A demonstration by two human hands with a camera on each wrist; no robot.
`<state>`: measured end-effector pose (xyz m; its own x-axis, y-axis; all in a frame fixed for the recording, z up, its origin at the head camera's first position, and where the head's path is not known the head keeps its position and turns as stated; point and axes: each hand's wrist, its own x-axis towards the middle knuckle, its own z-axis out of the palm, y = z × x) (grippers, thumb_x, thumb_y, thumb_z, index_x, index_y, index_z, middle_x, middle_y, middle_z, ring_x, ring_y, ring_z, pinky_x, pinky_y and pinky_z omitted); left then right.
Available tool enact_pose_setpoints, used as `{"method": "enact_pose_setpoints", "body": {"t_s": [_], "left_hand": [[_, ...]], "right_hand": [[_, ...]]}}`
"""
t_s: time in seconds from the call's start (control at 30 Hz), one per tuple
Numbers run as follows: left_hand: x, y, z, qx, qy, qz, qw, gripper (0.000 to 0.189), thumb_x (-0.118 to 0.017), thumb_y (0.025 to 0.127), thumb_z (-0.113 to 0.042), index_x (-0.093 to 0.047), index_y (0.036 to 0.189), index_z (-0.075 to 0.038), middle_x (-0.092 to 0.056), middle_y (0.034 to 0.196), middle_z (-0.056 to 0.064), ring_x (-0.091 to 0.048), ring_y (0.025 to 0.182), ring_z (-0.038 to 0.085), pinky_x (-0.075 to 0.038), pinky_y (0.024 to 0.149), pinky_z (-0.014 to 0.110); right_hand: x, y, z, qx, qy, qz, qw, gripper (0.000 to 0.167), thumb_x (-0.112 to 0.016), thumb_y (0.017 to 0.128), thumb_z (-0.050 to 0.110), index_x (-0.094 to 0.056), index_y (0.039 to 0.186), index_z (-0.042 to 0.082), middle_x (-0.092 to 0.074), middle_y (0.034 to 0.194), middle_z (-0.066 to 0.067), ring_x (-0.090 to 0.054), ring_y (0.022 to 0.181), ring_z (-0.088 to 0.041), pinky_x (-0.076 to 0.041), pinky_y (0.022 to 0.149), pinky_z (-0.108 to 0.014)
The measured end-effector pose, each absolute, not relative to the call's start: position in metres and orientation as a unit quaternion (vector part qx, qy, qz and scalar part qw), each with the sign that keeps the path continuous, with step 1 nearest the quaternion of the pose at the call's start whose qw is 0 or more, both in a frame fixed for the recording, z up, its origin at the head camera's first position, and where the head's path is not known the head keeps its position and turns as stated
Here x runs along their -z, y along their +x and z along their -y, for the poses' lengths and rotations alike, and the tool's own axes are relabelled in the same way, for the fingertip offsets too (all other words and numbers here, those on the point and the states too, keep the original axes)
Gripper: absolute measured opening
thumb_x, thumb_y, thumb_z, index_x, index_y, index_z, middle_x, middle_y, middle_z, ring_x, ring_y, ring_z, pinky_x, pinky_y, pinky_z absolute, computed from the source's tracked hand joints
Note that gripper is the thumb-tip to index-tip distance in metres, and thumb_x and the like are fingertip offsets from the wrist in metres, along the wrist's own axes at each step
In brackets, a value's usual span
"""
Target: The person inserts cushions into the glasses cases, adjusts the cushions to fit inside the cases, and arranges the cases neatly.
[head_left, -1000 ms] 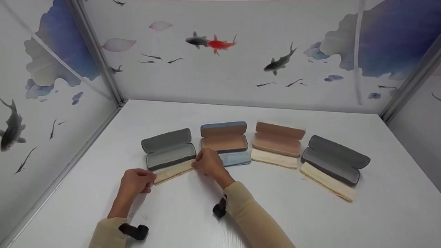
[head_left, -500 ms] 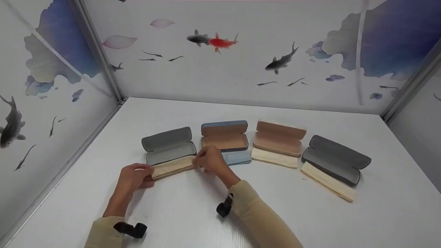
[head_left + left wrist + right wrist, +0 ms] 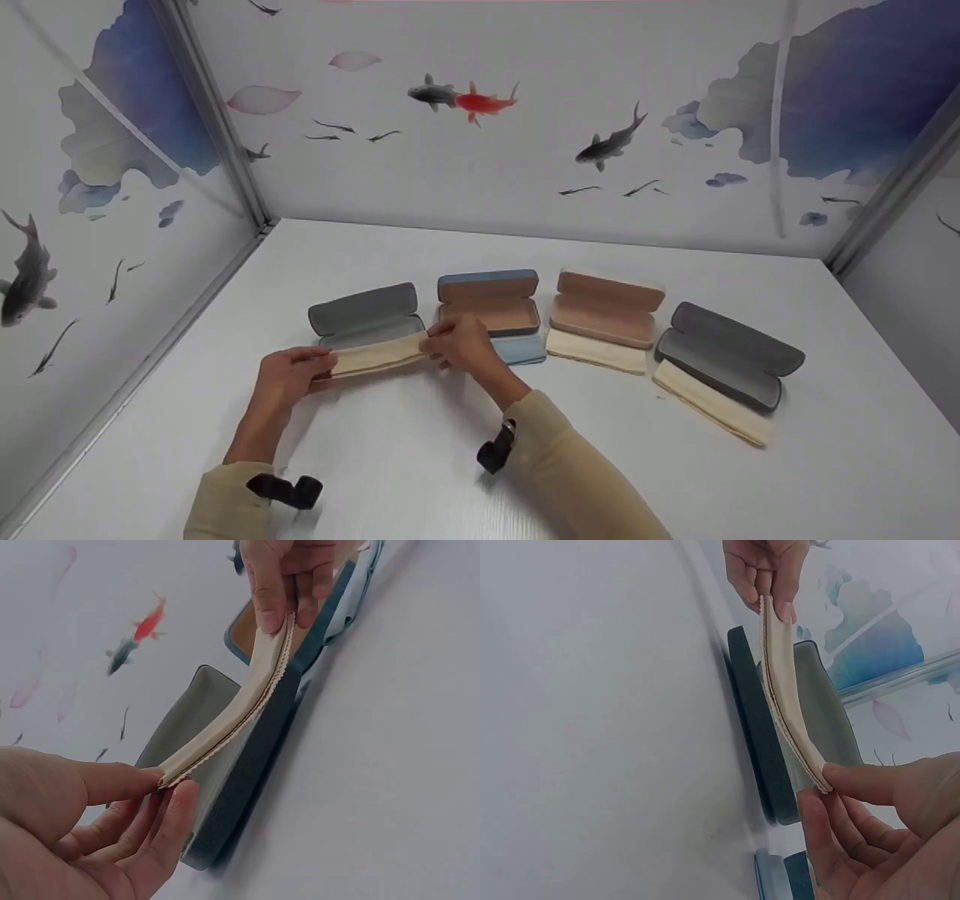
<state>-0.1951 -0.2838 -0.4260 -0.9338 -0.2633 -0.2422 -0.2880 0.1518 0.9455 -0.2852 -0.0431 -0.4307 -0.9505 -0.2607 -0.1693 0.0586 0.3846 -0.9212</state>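
A folded cream cleaning cloth with zigzag-cut edges is stretched between my two hands, raised over the front of the leftmost grey-green glasses case. My left hand pinches its left end between thumb and fingers. At the other end, my right hand pinches it the same way. In the left wrist view the cloth bows slightly along its length, above the opened case. The case's lid stands up at the back, and the cloth covers part of its lower half in the head view.
Further right stand a blue glasses case, a pink one and a dark grey one, all opened. In front of them lie a folded blue cloth and two cream cloths, one before the pink case, another before the dark grey.
The cream cloth lay on the table in front of the leftmost case; both hands have lifted it up and away from me, toward that case. The other cases and cloths stay put.
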Motion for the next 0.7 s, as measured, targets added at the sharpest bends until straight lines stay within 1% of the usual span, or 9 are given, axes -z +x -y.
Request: {"method": "enact_pose_setpoints", "body": {"t_s": [0.17, 0.27, 0.37, 0.5, 0.6, 0.7], "left_hand": [[0.409, -0.202, 0.290, -0.627, -0.172, -0.759, 0.029, 0.046, -0.064, 0.098, -0.011, -0.051, 0.136, 0.012, -0.067, 0.101, 0.005, -0.068, 0.081, 0.005, -0.059, 0.075, 0.021], [0.399, -0.208, 0.293, -0.632, -0.169, -0.756, 0.029, 0.047, -0.064, 0.098, -0.012, -0.051, 0.137, 0.011, -0.067, 0.099, 0.003, -0.069, 0.079, 0.005, -0.059, 0.075, 0.020], [0.391, -0.212, 0.296, -0.644, -0.169, -0.746, 0.024, 0.050, -0.066, 0.097, -0.013, -0.051, 0.138, 0.009, -0.066, 0.097, 0.001, -0.069, 0.079, 0.005, -0.059, 0.076, 0.020], [0.387, -0.212, 0.301, -0.666, -0.175, -0.725, 0.017, 0.052, -0.068, 0.096, -0.014, -0.051, 0.139, 0.007, -0.065, 0.100, 0.000, -0.068, 0.083, 0.005, -0.058, 0.079, 0.020], [0.389, -0.212, 0.304, -0.675, -0.178, -0.716, 0.009, 0.052, -0.070, 0.095, -0.015, -0.051, 0.139, 0.007, -0.064, 0.102, 0.000, -0.067, 0.085, 0.006, -0.058, 0.081, 0.020], [0.396, -0.212, 0.306, -0.677, -0.180, -0.714, 0.003, 0.050, -0.069, 0.095, -0.013, -0.052, 0.138, 0.006, -0.064, 0.101, -0.001, -0.067, 0.085, 0.005, -0.058, 0.081, 0.020]], "right_hand": [[0.419, -0.290, 0.042, 0.599, -0.056, -0.785, 0.148, 0.020, -0.077, 0.087, 0.008, -0.072, 0.105, 0.001, -0.075, 0.096, -0.012, -0.073, 0.079, -0.017, -0.061, 0.070, -0.030], [0.413, -0.292, 0.043, 0.619, -0.063, -0.770, 0.138, 0.025, -0.076, 0.088, 0.008, -0.070, 0.110, -0.001, -0.075, 0.100, -0.016, -0.075, 0.084, -0.020, -0.062, 0.073, -0.032], [0.407, -0.294, 0.044, 0.631, -0.067, -0.761, 0.136, 0.027, -0.076, 0.088, 0.008, -0.069, 0.113, -0.002, -0.076, 0.102, -0.018, -0.075, 0.085, -0.021, -0.062, 0.074, -0.032], [0.403, -0.296, 0.046, 0.638, -0.059, -0.753, 0.150, 0.026, -0.077, 0.088, 0.010, -0.071, 0.112, 0.001, -0.076, 0.101, -0.015, -0.075, 0.085, -0.019, -0.061, 0.075, -0.030], [0.402, -0.297, 0.048, 0.636, -0.055, -0.755, 0.152, 0.024, -0.077, 0.088, 0.012, -0.072, 0.110, 0.004, -0.077, 0.099, -0.012, -0.075, 0.087, -0.020, -0.060, 0.077, -0.031], [0.402, -0.299, 0.051, 0.630, -0.058, -0.760, 0.149, 0.022, -0.076, 0.089, 0.012, -0.072, 0.110, 0.006, -0.076, 0.099, -0.011, -0.075, 0.088, -0.021, -0.060, 0.079, -0.033]]}}
